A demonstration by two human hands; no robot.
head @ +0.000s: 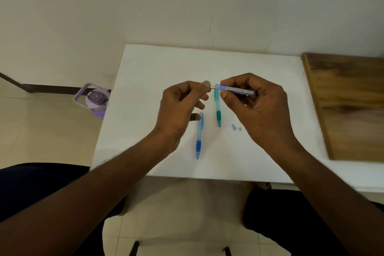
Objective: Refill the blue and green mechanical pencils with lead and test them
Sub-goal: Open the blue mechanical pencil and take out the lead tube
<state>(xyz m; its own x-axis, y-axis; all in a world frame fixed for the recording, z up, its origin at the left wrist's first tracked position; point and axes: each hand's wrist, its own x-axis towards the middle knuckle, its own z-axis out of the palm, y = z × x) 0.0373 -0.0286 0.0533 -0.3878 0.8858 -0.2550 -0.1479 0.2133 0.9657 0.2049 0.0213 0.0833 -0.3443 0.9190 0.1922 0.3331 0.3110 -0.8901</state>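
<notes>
While left hand (182,106) pinches lead (213,87) | right hand (257,100) grips lead tube (236,90), axis left-right | blue pencil (199,137) below, nearer left hand.

A white table (239,64) stands against a pale wall (187,6), a wooden board (351,106) on its right, a purple bottle (94,100) on the beige tiled floor (41,127) at left.

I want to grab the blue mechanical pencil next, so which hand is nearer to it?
Left. The left hand hovers just above the top end of the blue mechanical pencil, pinching a lead; the right hand holds the clear lead tube farther right, beyond the green mechanical pencil.
</notes>
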